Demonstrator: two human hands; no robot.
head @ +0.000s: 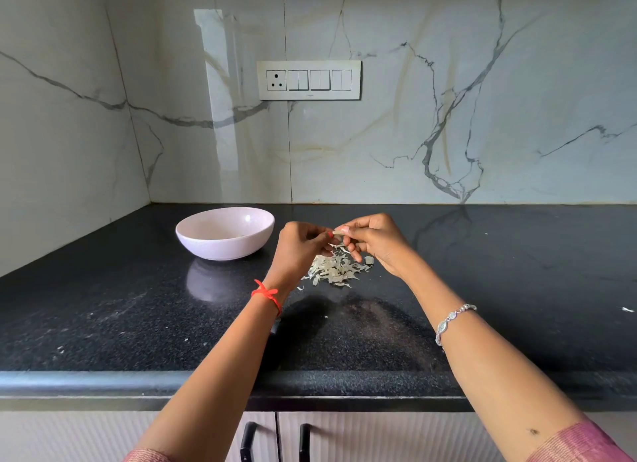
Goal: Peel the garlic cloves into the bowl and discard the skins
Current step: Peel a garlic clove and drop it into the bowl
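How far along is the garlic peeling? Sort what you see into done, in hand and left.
Done: a heap of skins on the counter suggests several cloves are peeled; something pale lies in the bowl. In hand: the left hand and right hand pinch one clove between them. Left: finish it, drop it in the bowl, and discard the skins.

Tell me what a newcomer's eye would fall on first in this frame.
The left hand and right hand meet mid-counter, pinching a garlic clove between them, just above a pale pile of skins on the black countertop. To their left sits a pale bowl, and a switch panel stands out on the marbled wall behind.
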